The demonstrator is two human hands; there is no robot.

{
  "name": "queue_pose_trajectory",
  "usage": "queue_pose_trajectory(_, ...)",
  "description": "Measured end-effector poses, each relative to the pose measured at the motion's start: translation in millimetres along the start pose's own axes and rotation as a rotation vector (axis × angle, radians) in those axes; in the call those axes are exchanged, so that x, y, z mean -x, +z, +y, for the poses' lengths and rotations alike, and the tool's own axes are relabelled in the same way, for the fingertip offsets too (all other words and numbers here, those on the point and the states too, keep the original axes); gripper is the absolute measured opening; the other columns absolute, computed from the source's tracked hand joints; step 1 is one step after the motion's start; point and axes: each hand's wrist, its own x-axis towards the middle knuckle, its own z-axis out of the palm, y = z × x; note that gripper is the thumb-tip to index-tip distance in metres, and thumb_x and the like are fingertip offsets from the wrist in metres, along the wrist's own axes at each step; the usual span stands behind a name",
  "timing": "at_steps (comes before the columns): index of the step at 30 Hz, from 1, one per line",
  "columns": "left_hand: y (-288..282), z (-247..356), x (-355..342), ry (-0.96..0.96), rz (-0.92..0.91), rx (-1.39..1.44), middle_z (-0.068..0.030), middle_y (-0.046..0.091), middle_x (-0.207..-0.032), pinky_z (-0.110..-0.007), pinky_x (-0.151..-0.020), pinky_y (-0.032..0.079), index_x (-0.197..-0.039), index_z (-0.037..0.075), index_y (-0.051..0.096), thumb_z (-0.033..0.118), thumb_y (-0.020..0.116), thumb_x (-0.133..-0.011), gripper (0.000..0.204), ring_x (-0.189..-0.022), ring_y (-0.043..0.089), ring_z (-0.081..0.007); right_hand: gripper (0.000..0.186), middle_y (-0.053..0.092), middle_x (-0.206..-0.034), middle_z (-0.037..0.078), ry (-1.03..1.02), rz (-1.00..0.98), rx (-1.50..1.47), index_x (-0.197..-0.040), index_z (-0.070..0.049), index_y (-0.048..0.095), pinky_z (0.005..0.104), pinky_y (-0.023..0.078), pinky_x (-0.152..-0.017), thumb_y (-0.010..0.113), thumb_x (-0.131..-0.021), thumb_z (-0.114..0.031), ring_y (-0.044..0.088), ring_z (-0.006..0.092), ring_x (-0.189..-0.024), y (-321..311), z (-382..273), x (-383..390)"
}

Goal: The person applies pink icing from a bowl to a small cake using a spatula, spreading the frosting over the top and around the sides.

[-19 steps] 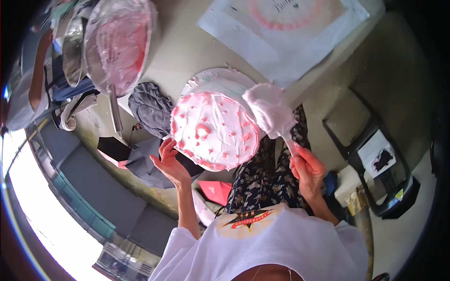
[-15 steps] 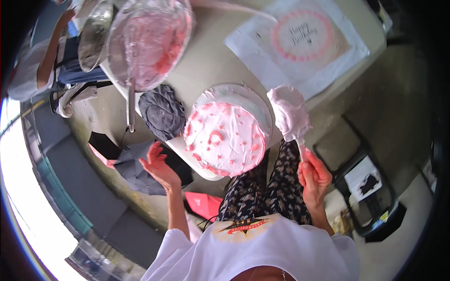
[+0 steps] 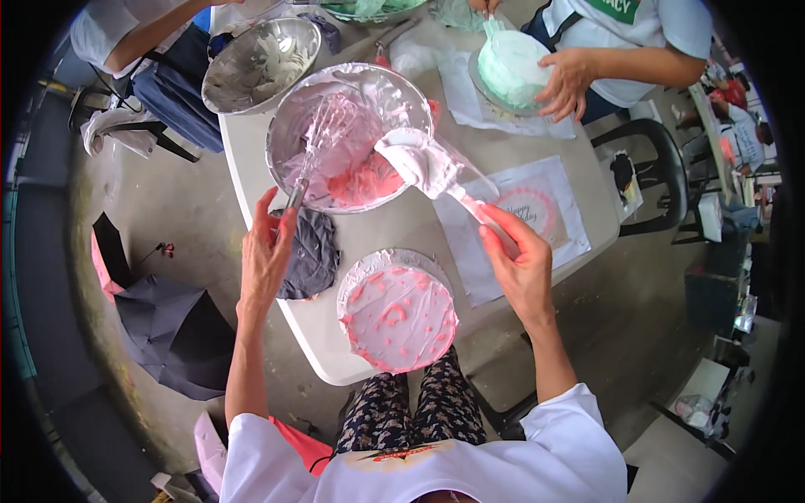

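Note:
My right hand [image 3: 516, 264] is closed around the handle of a spatula [image 3: 419, 163], its head heaped with pale pink frosting over the bowl's right side. A metal bowl [image 3: 277, 142] holds pink frosting and a whisk [image 3: 323, 134]. My left hand [image 3: 268, 235] is at the bowl's lower left, fingers apart beside the whisk handle; whether they touch it is unclear. Below, a round cake [image 3: 398, 318] with pink dots and white frosting rests on a board near the table's front edge. A dark crumpled cloth [image 3: 310, 260] lies beside it.
Another metal bowl [image 3: 220, 80] stands back left. Co-workers [image 3: 134, 38] are at the table [image 3: 327, 356]; one at back right handles a mint-green cake [image 3: 511, 63]. A printed sheet [image 3: 470, 268] lies right, a black chair [image 3: 658, 151] beyond it. Umbrellas [image 3: 172, 327] lie on the floor at left.
My view has swung, bringing more of the table into sight. Both hands have risen from beside the cake to the frosting bowl, the spatula now over it.

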Motion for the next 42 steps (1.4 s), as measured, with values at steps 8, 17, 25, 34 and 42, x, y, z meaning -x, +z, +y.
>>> queue_pose_trajectory(8, 6, 12, -6, -0.074, -0.052, 0.008, -0.0052, 0.045, -0.053, -0.031, -0.048, 0.032, -0.126, 0.008, 0.044, 0.032, 0.054, -0.089, 0.045, -0.049, 0.039, -0.0116, 0.024, 0.065, -0.093, 0.009, 0.113, -0.083, 0.015, -0.107, -0.003, 0.062, 0.0261, 0.050, -0.063, 0.062, -0.084, -0.007, 0.061, 0.0140, -0.076, 12, 3, -11)
queue_pose_trajectory(17, 6, 15, -9, -0.080, -0.061, -0.107, -0.0145, 0.056, -0.061, -0.037, -0.052, 0.037, -0.122, 0.008, 0.047, 0.023, 0.053, -0.087, 0.039, -0.050, 0.047, -0.0237, 0.023, 0.066, -0.085, 0.010, 0.137, -0.097, 0.066, -0.107, -0.004, 0.062, 0.0273, 0.048, -0.063, 0.061, -0.084, -0.009, 0.061, 0.0148, -0.068, 17, 1, -15)
queue_pose_trajectory(25, 10, 15, -3, -0.029, -0.011, -0.113, -0.0169, 0.055, -0.064, -0.036, -0.057, 0.042, -0.117, 0.006, 0.053, 0.022, 0.050, -0.088, 0.033, -0.054, 0.052, -0.0273, 0.023, 0.066, -0.081, 0.010, 0.148, -0.077, 0.194, -0.106, -0.006, 0.063, 0.0290, 0.047, -0.060, 0.061, -0.084, -0.014, 0.059, 0.0177, -0.062, 19, 9, -31)
queue_pose_trajectory(34, 3, 7, -5, -0.044, -0.016, 0.013, -0.0079, 0.049, -0.062, -0.028, -0.055, 0.038, -0.117, 0.002, 0.053, 0.021, 0.050, -0.090, 0.033, -0.056, 0.041, -0.0123, 0.022, 0.066, -0.087, 0.010, -0.011, -0.193, 0.158, -0.105, -0.005, 0.063, 0.0279, 0.047, -0.059, 0.062, -0.084, -0.012, 0.060, 0.0175, -0.065, 23, 8, -14)
queue_pose_trajectory(42, 1, 15, 9, -0.025, 0.007, 0.043, -0.0078, 0.048, -0.061, -0.029, -0.052, 0.037, -0.119, 0.003, 0.052, 0.023, 0.050, -0.091, 0.035, -0.053, 0.040, -0.0136, 0.023, 0.066, -0.077, 0.011, 0.243, -0.152, 0.100, -0.106, -0.004, 0.063, 0.0266, 0.045, -0.060, 0.059, -0.085, -0.013, 0.059, 0.0123, -0.066, 39, 17, -51)
